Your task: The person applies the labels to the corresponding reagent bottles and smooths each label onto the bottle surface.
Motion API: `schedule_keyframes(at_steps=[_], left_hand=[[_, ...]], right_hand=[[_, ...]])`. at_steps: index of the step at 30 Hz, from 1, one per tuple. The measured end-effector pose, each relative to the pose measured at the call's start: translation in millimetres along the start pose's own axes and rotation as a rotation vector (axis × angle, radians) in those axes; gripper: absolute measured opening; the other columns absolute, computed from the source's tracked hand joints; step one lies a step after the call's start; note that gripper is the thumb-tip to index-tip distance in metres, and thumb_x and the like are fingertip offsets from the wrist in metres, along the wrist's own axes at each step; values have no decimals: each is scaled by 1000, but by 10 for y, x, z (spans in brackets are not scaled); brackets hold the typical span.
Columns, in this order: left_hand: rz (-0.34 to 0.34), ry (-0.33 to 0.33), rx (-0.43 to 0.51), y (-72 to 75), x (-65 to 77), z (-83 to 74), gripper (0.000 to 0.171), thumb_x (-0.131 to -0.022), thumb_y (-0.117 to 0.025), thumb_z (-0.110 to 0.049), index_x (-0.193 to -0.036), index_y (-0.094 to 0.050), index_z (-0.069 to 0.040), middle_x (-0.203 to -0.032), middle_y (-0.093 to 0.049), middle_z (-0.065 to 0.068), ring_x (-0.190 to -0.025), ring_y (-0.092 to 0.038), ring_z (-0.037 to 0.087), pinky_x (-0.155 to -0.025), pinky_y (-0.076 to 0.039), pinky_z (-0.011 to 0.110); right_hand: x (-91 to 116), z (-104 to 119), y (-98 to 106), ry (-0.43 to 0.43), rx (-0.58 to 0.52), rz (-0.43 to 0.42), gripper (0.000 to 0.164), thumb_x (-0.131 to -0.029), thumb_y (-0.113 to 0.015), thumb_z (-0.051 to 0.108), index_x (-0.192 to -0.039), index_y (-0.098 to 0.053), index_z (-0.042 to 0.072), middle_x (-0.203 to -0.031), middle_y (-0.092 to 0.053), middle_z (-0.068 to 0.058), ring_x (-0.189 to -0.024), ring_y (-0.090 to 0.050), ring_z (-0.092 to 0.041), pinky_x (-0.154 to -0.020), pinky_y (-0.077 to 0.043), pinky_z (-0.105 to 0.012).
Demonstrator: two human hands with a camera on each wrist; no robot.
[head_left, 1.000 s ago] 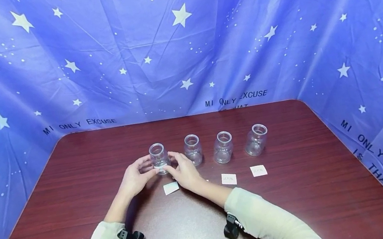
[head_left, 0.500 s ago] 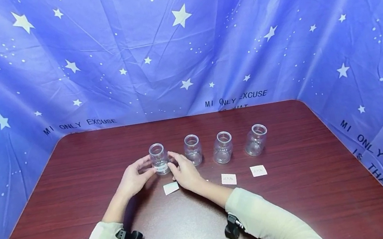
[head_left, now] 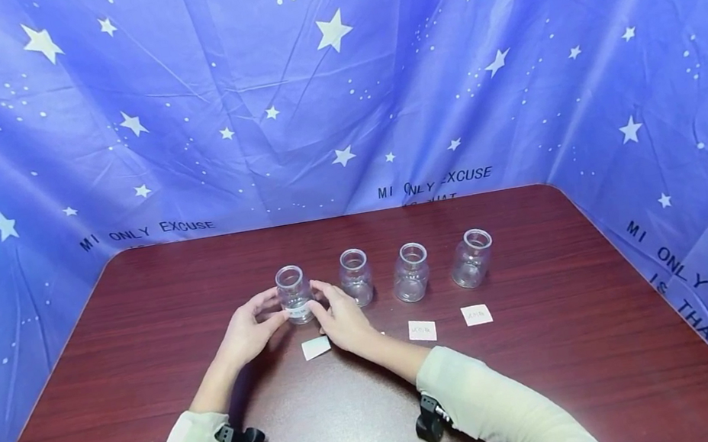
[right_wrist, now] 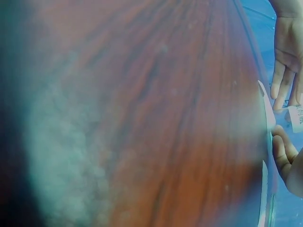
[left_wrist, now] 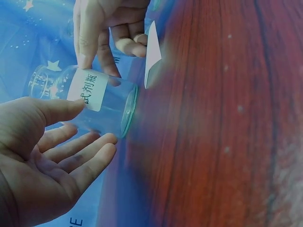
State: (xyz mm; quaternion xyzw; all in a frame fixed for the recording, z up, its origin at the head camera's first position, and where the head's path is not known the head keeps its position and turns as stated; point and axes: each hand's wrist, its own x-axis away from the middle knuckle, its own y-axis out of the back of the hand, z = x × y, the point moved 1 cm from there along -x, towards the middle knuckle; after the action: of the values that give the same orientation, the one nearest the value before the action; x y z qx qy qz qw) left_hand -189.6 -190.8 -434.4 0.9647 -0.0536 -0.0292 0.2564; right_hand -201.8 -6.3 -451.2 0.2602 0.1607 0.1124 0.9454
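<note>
Both hands hold a clear glass jar (head_left: pixel 292 289) upright at the left end of a row of jars. A white label (left_wrist: pixel 90 89) with printed characters lies across its lower front. My left hand (head_left: pixel 248 333) has its thumb at the label's left end, its fingers reaching round the jar's side. From the other side my right hand (head_left: pixel 346 324) presses its thumb at the label's right end, fingers behind the glass. In the right wrist view only part of the label (right_wrist: pixel 297 118) shows, at the right edge. A small white paper piece (head_left: pixel 316 347) lies in front of the jar.
To the right stand three more clear jars: one beside my right hand (head_left: pixel 356 278), a middle one (head_left: pixel 412 273) and a far right one (head_left: pixel 472 260). Before them lie white written labels (head_left: pixel 422 330) (head_left: pixel 476 315). A starry blue curtain (head_left: pixel 335 100) hangs behind the table (head_left: pixel 164 297).
Both thumbs have slid apart from the label's middle to its ends, so its printing shows now. The jar stays in place. Over the last half second the hands hardly move.
</note>
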Motion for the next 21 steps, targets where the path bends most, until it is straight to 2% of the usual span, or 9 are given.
schedule_keyframes(at_steps=[5, 11, 21], left_hand=[[10, 19, 10, 5, 3, 21, 57, -87, -64, -19, -137, -42, -1, -125, -58, 23, -106, -62, 35, -88, -51, 42], [13, 46, -5, 1, 3, 43, 51, -88, -63, -22, -132, -49, 1, -122, -60, 22, -106, -63, 32, -87, -51, 39], [5, 18, -15, 5, 7, 5, 49, -89, -62, -20, -130, -50, 3, -119, -61, 24, -102, -64, 31, -83, -52, 35]], right_hand=[[9, 10, 0, 3, -3, 5, 49, -92, -56, 20, -136, -41, 4, -110, -64, -14, -52, -54, -4, -52, -46, -17], [13, 26, -8, 3, 11, 8, 46, -93, -56, 24, -134, -44, 7, -111, -64, -14, -54, -56, -9, -53, -45, -17], [4, -16, -3, 16, 0, -19, 39, -92, -54, 12, -130, -47, 7, -98, -65, -12, -51, -52, -2, -53, -46, -16]])
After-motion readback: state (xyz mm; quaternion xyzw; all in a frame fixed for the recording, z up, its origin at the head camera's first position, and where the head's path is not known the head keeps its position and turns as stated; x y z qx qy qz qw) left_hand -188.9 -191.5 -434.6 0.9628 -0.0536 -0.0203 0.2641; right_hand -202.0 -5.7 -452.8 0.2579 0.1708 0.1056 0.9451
